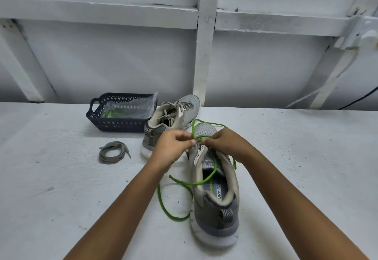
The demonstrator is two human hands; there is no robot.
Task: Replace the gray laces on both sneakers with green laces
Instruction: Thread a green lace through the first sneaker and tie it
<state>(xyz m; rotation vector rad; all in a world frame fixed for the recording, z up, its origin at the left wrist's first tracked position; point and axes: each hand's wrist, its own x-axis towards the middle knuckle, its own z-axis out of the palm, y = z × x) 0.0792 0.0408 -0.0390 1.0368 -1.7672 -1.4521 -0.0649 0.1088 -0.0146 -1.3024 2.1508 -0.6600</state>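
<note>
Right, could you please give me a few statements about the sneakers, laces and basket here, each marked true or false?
1. The left hand and right hand pinch the green lace over the near sneaker. True.
2. The loose gray lace lies inside the basket. False: it lies coiled on the table, in front of the basket.
3. The far sneaker has a gray lace in its eyelets. True.
4. The basket holds nothing. False: it holds a clear bag with something green inside.
</note>
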